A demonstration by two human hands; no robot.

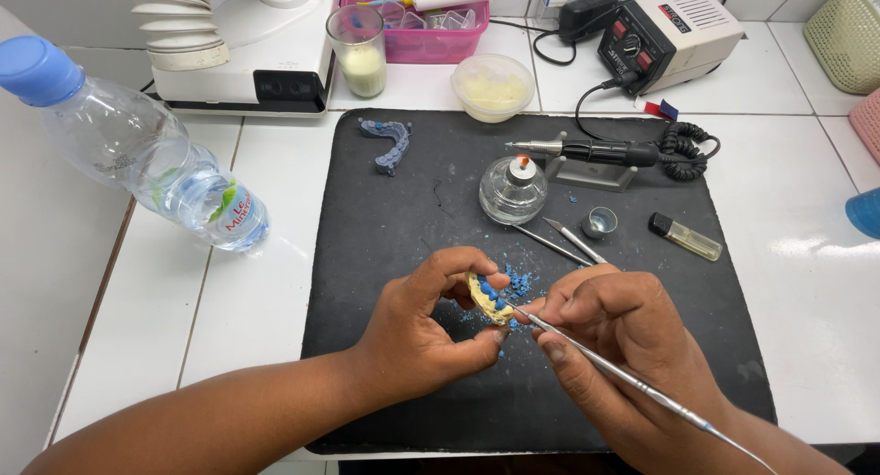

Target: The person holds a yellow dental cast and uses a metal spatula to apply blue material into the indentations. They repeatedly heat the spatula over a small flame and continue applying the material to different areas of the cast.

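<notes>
The left hand (417, 333) pinched a yellow dental cast (489, 299); the right hand (616, 333) gripped a metal carver (632, 380) at its four o'clock edge — a slip could likely gouge the blue wax (491, 290).

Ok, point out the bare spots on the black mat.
Free: the mat's left side between the blue arch and left hand, and its right edge below the vial. Crowded: around the burner, handpiece and cup.

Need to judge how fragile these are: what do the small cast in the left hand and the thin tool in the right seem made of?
Yellowish arch-shaped cast: probably plaster, matt and chalky, topped with blue wax-like lumps. Slim silver tool: metal, judging by its bright shine.
</notes>
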